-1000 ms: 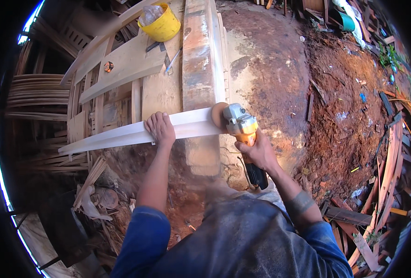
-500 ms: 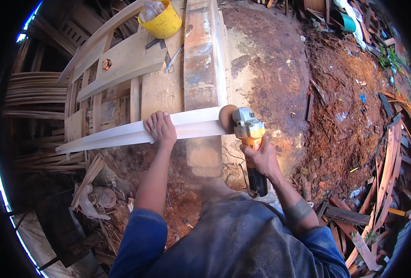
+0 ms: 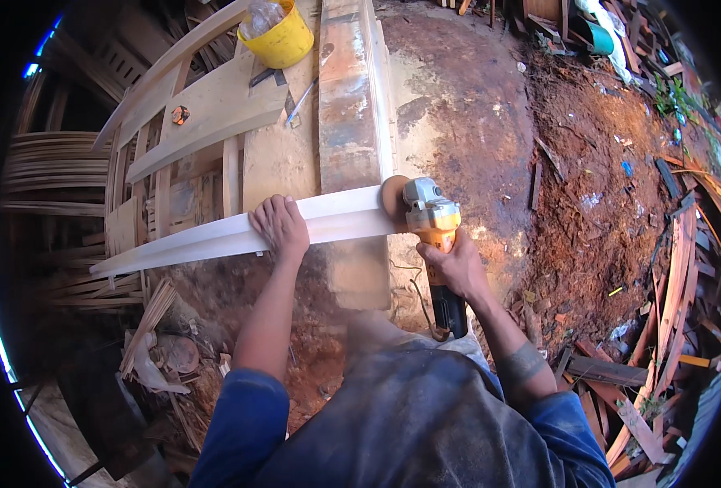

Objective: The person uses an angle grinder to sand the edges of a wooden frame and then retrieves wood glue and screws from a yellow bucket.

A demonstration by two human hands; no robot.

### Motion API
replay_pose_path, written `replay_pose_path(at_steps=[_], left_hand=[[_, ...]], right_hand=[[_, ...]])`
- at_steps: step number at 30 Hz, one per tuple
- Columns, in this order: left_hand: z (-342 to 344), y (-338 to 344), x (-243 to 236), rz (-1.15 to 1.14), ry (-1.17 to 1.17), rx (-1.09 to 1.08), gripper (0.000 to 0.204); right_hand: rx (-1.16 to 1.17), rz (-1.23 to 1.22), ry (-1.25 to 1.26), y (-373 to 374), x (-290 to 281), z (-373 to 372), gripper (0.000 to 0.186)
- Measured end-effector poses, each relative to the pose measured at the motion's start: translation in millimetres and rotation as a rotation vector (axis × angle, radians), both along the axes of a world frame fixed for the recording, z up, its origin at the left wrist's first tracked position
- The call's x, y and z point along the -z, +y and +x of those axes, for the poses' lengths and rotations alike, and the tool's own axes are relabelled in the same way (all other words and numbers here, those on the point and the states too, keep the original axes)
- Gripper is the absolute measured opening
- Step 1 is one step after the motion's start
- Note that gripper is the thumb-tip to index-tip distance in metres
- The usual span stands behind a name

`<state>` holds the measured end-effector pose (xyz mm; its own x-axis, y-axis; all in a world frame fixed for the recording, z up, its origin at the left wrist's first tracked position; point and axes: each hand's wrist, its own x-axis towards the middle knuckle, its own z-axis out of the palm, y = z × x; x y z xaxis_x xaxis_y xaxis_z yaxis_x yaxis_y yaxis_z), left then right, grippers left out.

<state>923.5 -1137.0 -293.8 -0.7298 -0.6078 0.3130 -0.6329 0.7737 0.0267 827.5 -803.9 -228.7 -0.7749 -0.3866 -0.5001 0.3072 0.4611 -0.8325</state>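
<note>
A long, pale wooden board (image 3: 336, 215) with a lengthwise ridge, narrowing to the left, lies across the bench. My left hand (image 3: 280, 226) grips it near its middle, fingers over the far side. In my right hand (image 3: 456, 264) is a yellow and grey angle grinder (image 3: 435, 220), its black handle pointing toward me. The grinder's round brown disc (image 3: 392, 198) meets the board's right end; whether it is spinning I cannot tell.
Beyond the board, a yellow bucket (image 3: 286, 42) with a clear plastic bag stands on planks beside a tape measure (image 3: 180, 115) and a blue pencil-like stick (image 3: 301, 103). Curved wood strips (image 3: 56, 167) are stacked at left. Scrap wood (image 3: 676, 301) litters the reddish ground (image 3: 596, 179) at right.
The grinder and my right hand have moved slightly away from me along the board's right end. My left hand keeps its place on the board. The whole view has shifted a little.
</note>
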Motion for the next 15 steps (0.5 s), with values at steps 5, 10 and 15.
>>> replay_pose_path(at_steps=[5,10,15], left_hand=[[-1,-1,1,0.013,0.006,-0.025,0.034],[-1,-1,3,0.008,-0.001,-0.023,0.033],[0,1,-1,0.012,-0.006,-0.003,0.034]], right_hand=[[-0.016,-0.029,0.021,16,8,17,0.061],[0.001,0.028,-0.101,31,13,39,0.06],[0.024,-0.003,-0.061,22,12,29,0.06]])
